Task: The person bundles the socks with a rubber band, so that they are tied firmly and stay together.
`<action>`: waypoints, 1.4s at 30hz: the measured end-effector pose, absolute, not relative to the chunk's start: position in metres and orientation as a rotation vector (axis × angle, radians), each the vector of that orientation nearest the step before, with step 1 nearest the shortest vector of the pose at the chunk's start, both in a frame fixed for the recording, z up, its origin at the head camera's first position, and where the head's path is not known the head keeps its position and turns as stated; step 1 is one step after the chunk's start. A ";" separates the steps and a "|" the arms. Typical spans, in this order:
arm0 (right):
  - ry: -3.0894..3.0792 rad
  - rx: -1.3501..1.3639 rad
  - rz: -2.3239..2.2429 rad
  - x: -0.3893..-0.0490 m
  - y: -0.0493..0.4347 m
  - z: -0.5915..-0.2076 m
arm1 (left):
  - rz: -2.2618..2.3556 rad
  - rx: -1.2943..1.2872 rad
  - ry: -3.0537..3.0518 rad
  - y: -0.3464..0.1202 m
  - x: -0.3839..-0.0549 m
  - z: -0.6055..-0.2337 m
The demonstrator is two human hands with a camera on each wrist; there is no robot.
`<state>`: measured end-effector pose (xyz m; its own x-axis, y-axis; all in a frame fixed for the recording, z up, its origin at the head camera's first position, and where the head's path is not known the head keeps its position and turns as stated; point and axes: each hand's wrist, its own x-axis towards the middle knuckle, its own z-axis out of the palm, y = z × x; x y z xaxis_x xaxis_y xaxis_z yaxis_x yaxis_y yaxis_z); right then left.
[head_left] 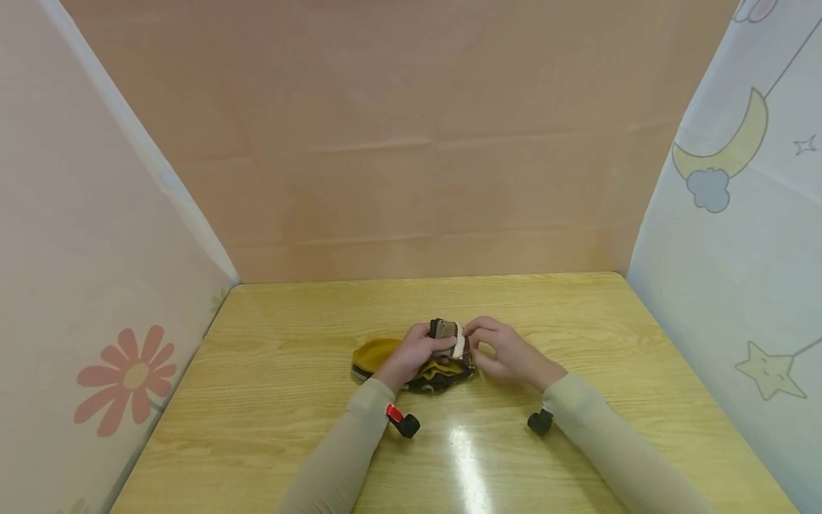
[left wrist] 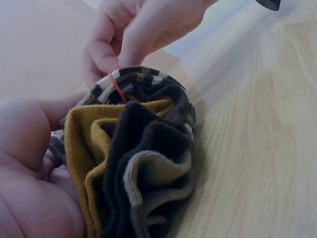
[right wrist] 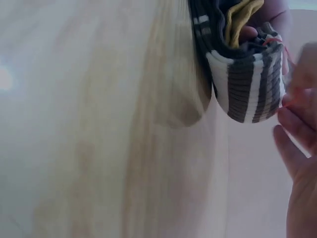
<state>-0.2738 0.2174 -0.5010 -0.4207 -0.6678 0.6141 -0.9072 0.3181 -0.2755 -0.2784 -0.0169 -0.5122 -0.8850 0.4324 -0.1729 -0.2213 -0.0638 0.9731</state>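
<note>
My left hand (head_left: 411, 355) grips a bundle of folded socks (head_left: 374, 354) low over the table, thumb across the top. Mustard, dark brown and beige layers show in the left wrist view, the mustard sock (left wrist: 79, 131) nearest the palm. Striped dark and white ribbing (right wrist: 242, 89) wraps round one end of the bundle. Over that end runs a thin red band (left wrist: 117, 87). Close on the right, my right hand (head_left: 507, 351) pinches the red band at the bundle's edge with its thumb and fingertips; the other fingers are loosely bent.
The bundle is near the middle of a light wood-grain table (head_left: 282, 400). A plain tan panel (head_left: 424, 185) stands along its back edge. Printed side panels rise left and right, with a flower (head_left: 135, 375) and a moon (head_left: 738, 143). Each wrist carries a small black camera (head_left: 408, 426).
</note>
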 end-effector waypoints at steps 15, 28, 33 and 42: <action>-2.150 1.609 1.295 -0.271 0.218 -0.503 | 1.977 0.228 1.771 -0.014 -0.276 -0.510; -1.703 1.533 2.683 -0.263 0.228 -0.500 | 1.985 0.187 1.771 -0.015 -0.279 -0.511; -1.362 1.489 2.997 -0.262 0.229 -0.499 | 1.978 0.187 1.770 -0.014 -0.278 -0.509; -1.493 1.112 2.933 -0.261 0.226 -0.505 | 1.968 0.194 1.743 -0.013 -0.278 -0.510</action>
<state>-0.2612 0.2263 -0.5054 -0.7459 -0.5430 0.3859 0.0076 -0.5862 -0.8101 -0.2780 -0.0133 -0.5098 -0.8647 0.4528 -0.2172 -0.2702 -0.0549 0.9612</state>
